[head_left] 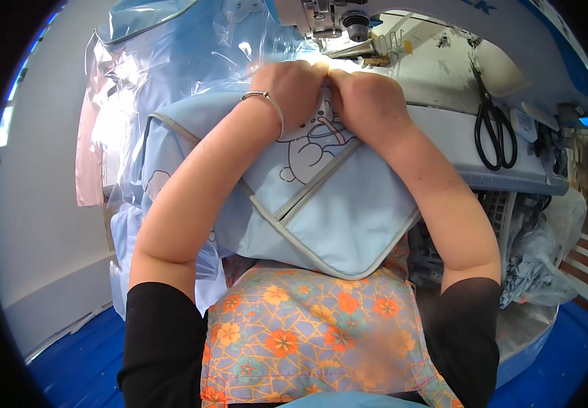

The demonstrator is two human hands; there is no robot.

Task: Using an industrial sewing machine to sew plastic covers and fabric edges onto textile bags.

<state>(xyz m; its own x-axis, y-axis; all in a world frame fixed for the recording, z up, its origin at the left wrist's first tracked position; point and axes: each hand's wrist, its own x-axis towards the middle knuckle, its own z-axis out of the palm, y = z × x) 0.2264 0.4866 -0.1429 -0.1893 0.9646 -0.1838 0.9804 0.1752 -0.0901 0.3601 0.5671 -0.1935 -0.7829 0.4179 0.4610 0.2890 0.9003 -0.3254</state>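
Observation:
A light blue fabric piece with grey binding along its edges and a cartoon outline drawing lies over my lap and the machine table. Both hands press on its far end, just in front of the sewing machine's needle area. My left hand, with a thin bracelet at the wrist, is closed on the fabric. My right hand grips the fabric right beside it, the two hands touching. The fingertips are hidden behind the knuckles.
Black scissors lie on the machine table to the right. A stack of blue pieces in clear plastic stands at the left. A basket and plastic bags with scraps sit at lower right. The floor is blue.

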